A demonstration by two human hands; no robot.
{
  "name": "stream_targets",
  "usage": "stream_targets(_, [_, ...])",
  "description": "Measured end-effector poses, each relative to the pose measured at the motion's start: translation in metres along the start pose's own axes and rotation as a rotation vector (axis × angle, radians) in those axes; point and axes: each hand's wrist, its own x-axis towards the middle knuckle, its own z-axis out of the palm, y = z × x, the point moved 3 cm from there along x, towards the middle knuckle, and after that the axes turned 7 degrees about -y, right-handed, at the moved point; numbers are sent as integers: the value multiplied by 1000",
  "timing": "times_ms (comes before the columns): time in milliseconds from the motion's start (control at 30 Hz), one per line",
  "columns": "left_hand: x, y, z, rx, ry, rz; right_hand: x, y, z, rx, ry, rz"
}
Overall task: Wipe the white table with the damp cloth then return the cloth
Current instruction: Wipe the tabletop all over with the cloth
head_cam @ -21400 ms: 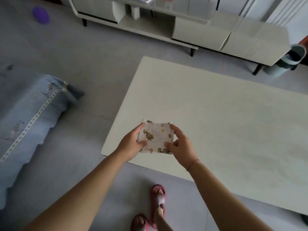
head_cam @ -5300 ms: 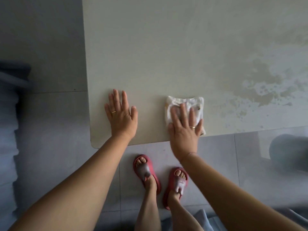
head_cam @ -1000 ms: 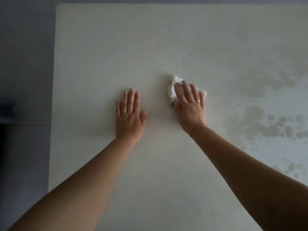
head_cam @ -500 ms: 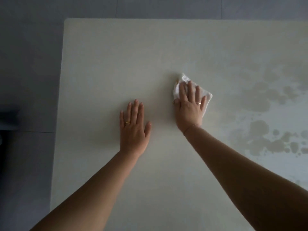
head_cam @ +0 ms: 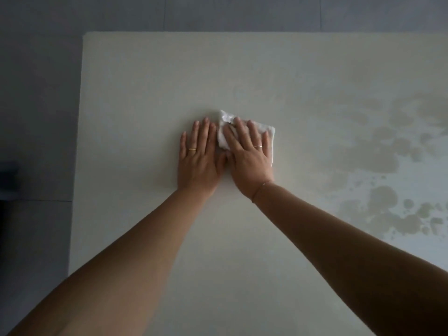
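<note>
The white table (head_cam: pixel 135 98) fills most of the view. A folded white cloth (head_cam: pixel 224 122) lies on it near the middle. My right hand (head_cam: pixel 249 156) presses flat on the cloth with fingers spread, covering most of it. My left hand (head_cam: pixel 198 161) lies flat on the bare tabletop just left of the cloth, thumb touching my right hand. Both hands wear a ring.
Damp, darker patches (head_cam: pixel 378 161) spread over the right part of the tabletop. The table's left edge and far edge border grey tiled floor (head_cam: pixel 36 105). A dark object (head_cam: pixel 7 180) shows at the far left.
My right hand has slid the cloth to the left, toward my left hand, and the two hands now touch. The view has shifted slightly.
</note>
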Motion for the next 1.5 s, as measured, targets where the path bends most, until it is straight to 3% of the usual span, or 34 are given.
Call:
stream_targets(100, [1, -1, 0, -2, 6, 26, 11, 19, -12, -61, -49, -155])
stream_targets(233, [0, -2, -1, 5, -30, 19, 41, 54, -33, 16, 90, 222])
stream_targets(300, [1, -2, -3, 4, -32, 9, 42, 32, -26, -4, 107, 290])
stream_targets(467, [1, -3, -8, -38, -75, 32, 41, 7, -20, -24, -74, -149])
stream_targets(533, [3, -5, -10, -65, -85, 38, 56, 33, -32, -14, -19, -41])
stream_targets(600, [7, -6, -17, -88, -52, 48, 68, 51, -42, 55, 66, 216])
stream_targets(667, [14, -7, -24, -90, 17, 52, 72, 38, -38, 49, 114, 327])
stream_targets(833, [45, -17, -30, -79, 128, -54, 71, 6, -25, -11, -50, -116])
stream_targets(900, [58, -19, -25, -69, 82, -53, 85, 32, -36, -12, -4, -31])
stream_targets(1033, [69, -20, -16, -15, 38, -68, 104, 43, -48, 56, 124, 375])
stream_targets(1067, [69, -19, -16, -12, 47, -75, 104, 28, -43, 43, 117, 349])
stream_targets(1167, [67, -17, -19, -16, 80, -87, 96, -18, -23, 19, -20, 21])
stream_targets(1233, [68, -17, -19, -27, 70, -85, 97, -10, -27, -11, -59, -93])
stream_targets(1300, [68, -19, -17, -34, 42, -69, 108, 13, -38, -11, -3, -22])
stream_targets(1400, [69, -22, -15, -25, 38, -67, 122, 26, -46, 69, 106, 290])
stream_targets(1433, [70, -21, -16, -22, 37, -68, 124, 16, -43, 62, 107, 318])
stream_targets(1500, [69, -19, -18, -4, 37, -61, 123, -13, -32, 22, 31, 142])
